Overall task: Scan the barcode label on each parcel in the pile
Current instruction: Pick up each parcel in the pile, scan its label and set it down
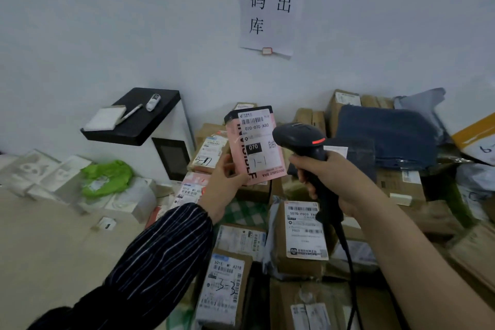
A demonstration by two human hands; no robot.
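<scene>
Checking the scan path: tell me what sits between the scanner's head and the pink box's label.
Nothing: in the head view the scanner overlaps the right edge of the label; no parcel or finger comes between.

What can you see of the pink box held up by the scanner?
The flat pink cardboard box has a dark top and dark block lettering. Its white shipping label shows a barcode, "070-070 A80", a black "070" patch, a QR code and handwritten "1-1". It is held near upright above the parcel pile, gripped at its lower left by the left hand, with the black handheld scanner beside it.
</scene>
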